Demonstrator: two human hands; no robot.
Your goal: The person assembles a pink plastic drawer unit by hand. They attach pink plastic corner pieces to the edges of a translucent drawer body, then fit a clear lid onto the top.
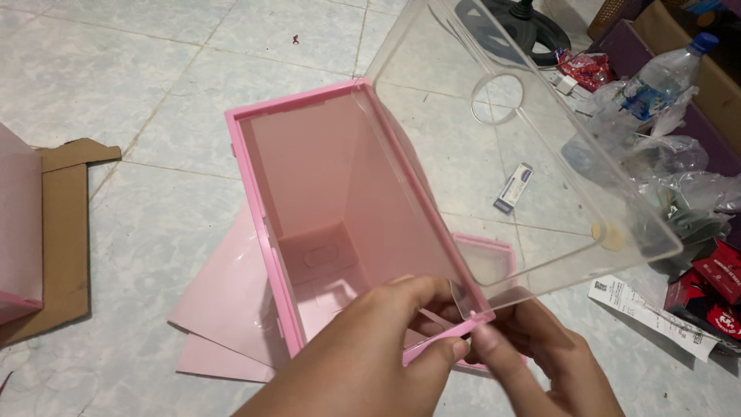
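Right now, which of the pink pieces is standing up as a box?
The pink box both hands grip, clear door attached; the pink panels lie flat on the floor beneath.

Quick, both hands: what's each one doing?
Left hand: closed, pinching the pink box frame's near corner.
Right hand: closed, pinching the clear lid at its hinge corner.

A single head-worn camera looks steeply down from above at the tiled floor (154, 69), close over the pink box (324, 224) at frame centre. The left hand (370, 347) and right hand (548, 363) enter from six o'clock (very near the lens); clutter lies toward two o'clock.
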